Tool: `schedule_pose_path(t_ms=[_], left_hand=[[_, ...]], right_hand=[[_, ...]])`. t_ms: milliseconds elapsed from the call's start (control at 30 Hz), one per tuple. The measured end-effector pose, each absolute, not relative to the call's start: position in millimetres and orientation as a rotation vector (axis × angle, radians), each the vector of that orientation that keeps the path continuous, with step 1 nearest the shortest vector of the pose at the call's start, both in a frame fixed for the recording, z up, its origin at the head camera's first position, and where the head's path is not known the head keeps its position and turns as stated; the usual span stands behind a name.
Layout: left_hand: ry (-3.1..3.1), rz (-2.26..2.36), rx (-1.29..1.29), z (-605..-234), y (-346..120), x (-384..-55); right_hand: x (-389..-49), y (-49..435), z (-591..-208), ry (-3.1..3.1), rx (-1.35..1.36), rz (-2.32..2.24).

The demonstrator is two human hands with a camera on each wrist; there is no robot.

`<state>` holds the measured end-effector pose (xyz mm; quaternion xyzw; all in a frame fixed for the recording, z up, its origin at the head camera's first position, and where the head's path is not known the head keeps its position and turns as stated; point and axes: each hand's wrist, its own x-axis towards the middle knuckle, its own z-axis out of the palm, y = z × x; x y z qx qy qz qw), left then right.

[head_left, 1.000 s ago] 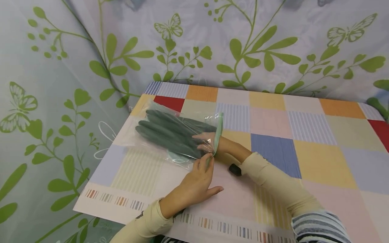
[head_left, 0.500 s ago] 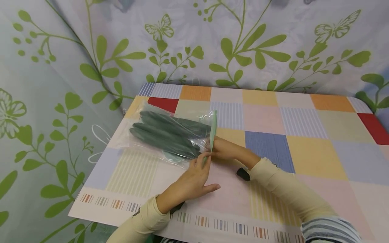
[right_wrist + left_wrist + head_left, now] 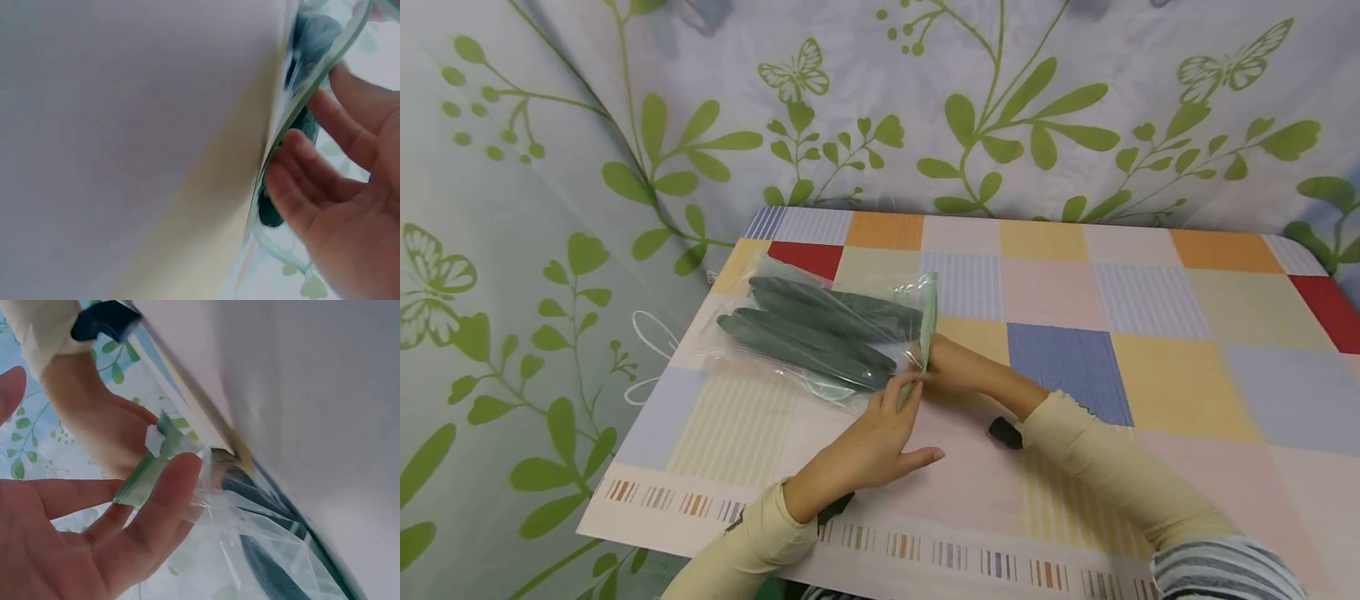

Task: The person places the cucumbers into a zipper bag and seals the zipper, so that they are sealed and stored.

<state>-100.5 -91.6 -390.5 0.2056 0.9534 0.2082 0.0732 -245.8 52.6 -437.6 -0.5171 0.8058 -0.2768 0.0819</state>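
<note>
A clear zip bag (image 3: 737, 343) with a green-edged mouth (image 3: 929, 308) lies on the table's left part. Inside are several long dark green cucumbers (image 3: 805, 343), side by side. At the mouth's near corner my left hand (image 3: 867, 446) pinches the green edge, thumb held apart; the left wrist view shows the green strip (image 3: 145, 478) between its fingers. My right hand (image 3: 955, 364) is at the opening, its fingertips just within and partly hidden by the green edge. In the right wrist view those fingers (image 3: 294, 178) are slightly bent and grip nothing.
A patchwork-patterned cloth (image 3: 1067, 367) covers the table, whose left edge runs close to the bag. Behind and to the left hangs a curtain (image 3: 850, 100) with green leaves and butterflies. A dark band piece (image 3: 1006, 433) hangs under the right wrist.
My right hand has drawn back to the right, from inside the bag to its mouth. The cucumbers have shifted, with a gap now between them. The left hand keeps its pinch on the edge.
</note>
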Motion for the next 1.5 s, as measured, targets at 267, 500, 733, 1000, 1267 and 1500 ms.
schedule_pose_path(t_ms=[267,500,733,1000,1267,1500], left_hand=[[2.792,0.739,0.626,-387.1,-99.9,-106.1],[2.782,0.773,0.613,-387.6,-100.2,-104.5],[2.86,0.971,0.503,-392.2,-112.8,-94.5],[2.967,0.956,0.392,-401.9,-125.9,-85.5],[3.013,0.722,0.47,-404.0,-116.4,-90.8],[3.401,0.09,0.66,-401.8,-97.9,-102.5]], right_hand=[[-217.0,75.6,-429.3,2.314,-1.19,-0.838],[-194.3,61.6,-432.1,2.139,-1.035,-0.928],[-188.4,55.5,-433.6,2.11,-0.839,-1.106],[-185.6,55.5,-435.8,2.007,-0.754,-1.217],[-187.6,58.9,-432.9,1.932,-0.699,-1.304],[-188.9,60.1,-431.8,1.85,-0.629,-1.372]])
